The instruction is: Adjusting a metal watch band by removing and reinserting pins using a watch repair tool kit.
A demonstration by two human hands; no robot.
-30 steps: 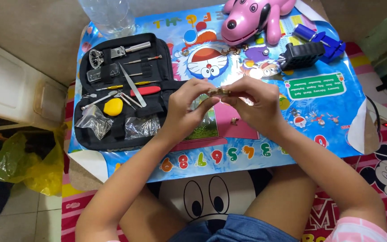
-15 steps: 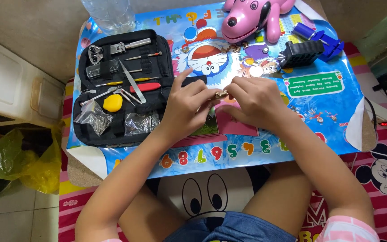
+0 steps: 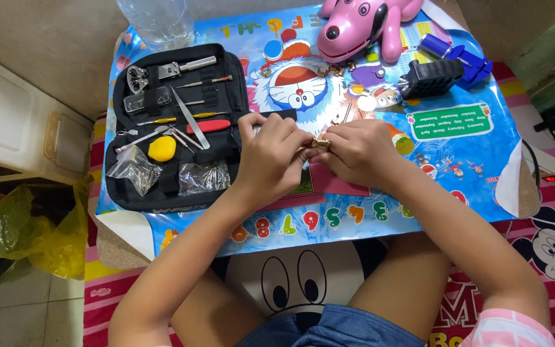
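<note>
I am sitting with my knees under a low table (image 3: 123, 247), and both my hands are meeting over the middle of its picture mat (image 3: 354, 218). My left hand (image 3: 271, 157) is curling shut around one end of a small gold piece (image 3: 319, 144), and my right hand (image 3: 354, 151) is pinching the other end, so the piece is sitting right between my fingertips, held just above the mat. Most of it is hiding under my fingers; I cannot tell what it is beyond a small brass-coloured part.

Just left of my left hand, a black tool case (image 3: 175, 122) is lying open, showing tweezers (image 3: 191, 119), a red-handled tool (image 3: 208, 125), a yellow lump (image 3: 162, 149) and two clear bags (image 3: 203, 177) of tiny parts.

Farther out, past my right hand, a black ribbed block (image 3: 430, 77) and a blue tool (image 3: 457, 56) are resting near each other. At the far edge a pink toy dog (image 3: 361, 26) is standing, and a clear bottle (image 3: 155, 19) is sitting at the far left corner.
</note>
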